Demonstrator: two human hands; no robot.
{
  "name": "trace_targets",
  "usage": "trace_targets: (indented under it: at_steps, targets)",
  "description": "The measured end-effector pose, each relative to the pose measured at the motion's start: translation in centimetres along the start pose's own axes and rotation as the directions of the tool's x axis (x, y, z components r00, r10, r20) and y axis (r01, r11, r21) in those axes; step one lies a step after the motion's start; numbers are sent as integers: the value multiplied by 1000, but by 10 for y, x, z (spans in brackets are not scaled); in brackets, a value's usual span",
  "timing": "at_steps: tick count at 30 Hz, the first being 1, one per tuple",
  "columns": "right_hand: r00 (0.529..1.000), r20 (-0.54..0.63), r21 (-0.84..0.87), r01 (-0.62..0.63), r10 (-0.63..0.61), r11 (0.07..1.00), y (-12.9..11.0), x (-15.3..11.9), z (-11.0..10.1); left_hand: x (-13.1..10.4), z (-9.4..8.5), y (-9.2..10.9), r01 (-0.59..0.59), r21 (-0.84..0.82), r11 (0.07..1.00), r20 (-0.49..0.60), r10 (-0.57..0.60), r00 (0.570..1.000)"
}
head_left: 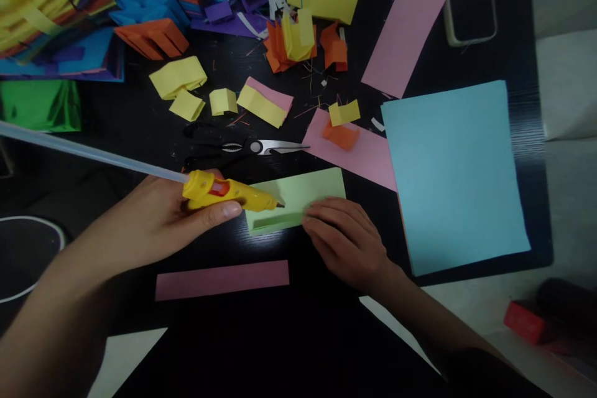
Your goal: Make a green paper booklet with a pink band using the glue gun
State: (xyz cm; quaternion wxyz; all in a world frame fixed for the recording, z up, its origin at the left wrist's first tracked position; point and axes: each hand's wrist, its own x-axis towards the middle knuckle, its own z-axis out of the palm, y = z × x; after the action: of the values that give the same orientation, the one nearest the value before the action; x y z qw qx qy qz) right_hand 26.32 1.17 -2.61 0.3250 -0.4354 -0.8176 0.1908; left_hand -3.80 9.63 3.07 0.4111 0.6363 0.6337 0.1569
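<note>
My left hand point(180, 208) is wrapped round a yellow hot glue gun point(233, 191) with its thumb along the side. A long translucent glue stick point(93, 152) runs out of the gun's back. Its nozzle points right, over a light green paper strip point(308, 189) with a folded lower edge. My right hand point(347, 239) has its fingers curled together on the strip's lower right edge; the thumb is hidden. Below lies a narrow pink strip point(222, 280). Scissors point(256, 147) with black handles lie just above the glue gun.
Light blue sheets point(457, 180) are stacked at right. Pink papers point(413, 28), yellow folded pieces point(180, 76) and orange pieces point(334, 46) lie farther back among white scraps. Colourful folded paper point(41, 0) is heaped at far left, above a green piece point(40, 104). A phone-like case point(471, 40) sits top right.
</note>
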Motion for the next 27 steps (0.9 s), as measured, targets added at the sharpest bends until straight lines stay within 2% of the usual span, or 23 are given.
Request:
trace_targets:
  at_steps: [2,3,6,9,12,17,20,23,27]
  targets:
    - [1000,6,-15,-21,21,1000,0,1,1,-8,-4,-3,-82,54,995,129,74,989]
    - [999,12,-28,-33,33,999,0,2,2,-13,-7,-5,-99,72,992,134,89,987]
    - [998,17,-74,-64,66,995,-2,5,3,-32,-15,-16,-23,86,996,-39,27,999]
    - [996,21,-106,-89,92,990,-3,8,5,-49,-20,-28,54,100,994,-191,-34,981]
    - [991,10,-121,-132,134,984,-5,9,8,-61,-20,-34,43,125,991,-232,-13,973]
    - [996,-13,-169,-86,85,982,-16,8,13,-71,-9,-33,-78,203,976,-168,113,979]
    - [999,23,-187,-41,46,982,-23,7,17,-69,-3,-38,-107,175,979,-155,135,979]
    - [998,54,-183,-6,16,983,-26,9,21,-66,-2,-42,-94,47,994,-152,100,983]
    - [997,76,-198,-2,18,980,-29,16,22,-66,-6,-43,-6,-127,992,-14,4,1000]
